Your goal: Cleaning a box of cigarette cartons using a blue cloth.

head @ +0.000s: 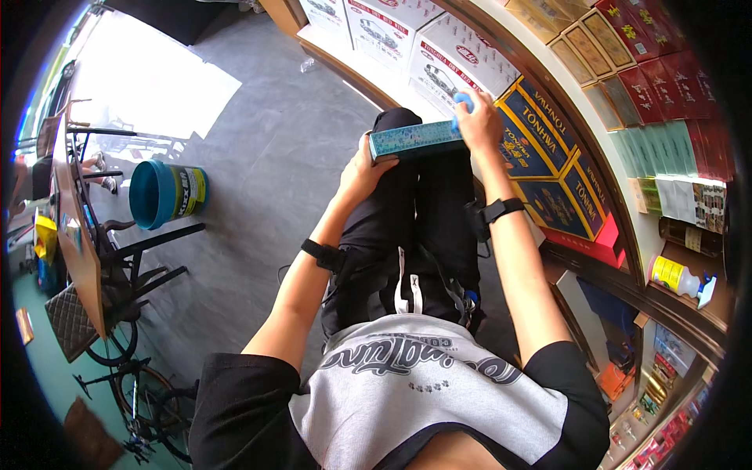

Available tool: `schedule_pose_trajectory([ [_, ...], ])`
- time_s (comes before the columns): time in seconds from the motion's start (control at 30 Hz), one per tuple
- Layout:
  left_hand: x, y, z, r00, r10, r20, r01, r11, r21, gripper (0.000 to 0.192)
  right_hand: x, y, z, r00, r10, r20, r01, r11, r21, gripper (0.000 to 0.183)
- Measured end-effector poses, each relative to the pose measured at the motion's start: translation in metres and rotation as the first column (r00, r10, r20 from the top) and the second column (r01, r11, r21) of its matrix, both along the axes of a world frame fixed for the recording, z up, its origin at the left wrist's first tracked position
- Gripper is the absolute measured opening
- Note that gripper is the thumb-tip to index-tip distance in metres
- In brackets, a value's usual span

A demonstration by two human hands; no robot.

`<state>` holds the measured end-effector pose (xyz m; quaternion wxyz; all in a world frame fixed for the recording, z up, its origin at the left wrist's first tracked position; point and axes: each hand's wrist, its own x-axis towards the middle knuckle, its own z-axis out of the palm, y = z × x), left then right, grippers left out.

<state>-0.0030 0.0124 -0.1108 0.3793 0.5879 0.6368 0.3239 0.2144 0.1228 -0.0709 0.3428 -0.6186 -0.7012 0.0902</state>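
A long teal patterned box point(414, 140) lies across above my knees. My left hand point(365, 170) grips its left end, thumb along the near side and fingers behind. At the box's right end, my right hand point(480, 120) holds a blue cloth or sponge point(463, 103), part of which touches the box; which of the two it is, I cannot tell. Both wrists wear black straps.
Shelves at right hold white wine cartons point(440, 59), dark blue cartons point(537, 126), many boxed goods and a spray bottle point(675, 276). To the left on the grey floor are a teal bucket point(147, 194), a table point(79, 252), chairs and a bicycle point(138, 393). A person's legs show far left.
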Motion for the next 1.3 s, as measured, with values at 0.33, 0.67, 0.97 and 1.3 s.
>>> schedule_pose_trajectory([
  [0.33,-0.013,-0.001,-0.025,0.895,-0.321,-0.309,0.352,0.935,0.049,0.064,-0.117,-0.059,0.021,0.951,0.307,-0.042,-0.307,0.952,0.003,0.025],
  [0.67,0.000,0.001,0.008,0.997,-0.053,-0.053,0.049,0.995,-0.081,0.066,0.026,0.004,-0.003,0.997,-0.030,-0.069,0.027,0.998,-0.048,0.021],
  [0.97,-0.012,0.002,-0.025,0.946,-0.218,-0.240,0.180,0.969,-0.172,0.044,-0.116,-0.060,0.021,0.967,0.252,-0.043,-0.250,0.967,0.040,0.022],
  [1.3,0.000,0.004,-0.009,0.997,-0.075,-0.025,0.074,0.997,-0.013,0.060,-0.017,-0.011,0.008,0.996,0.029,-0.082,-0.030,1.000,-0.006,0.019],
])
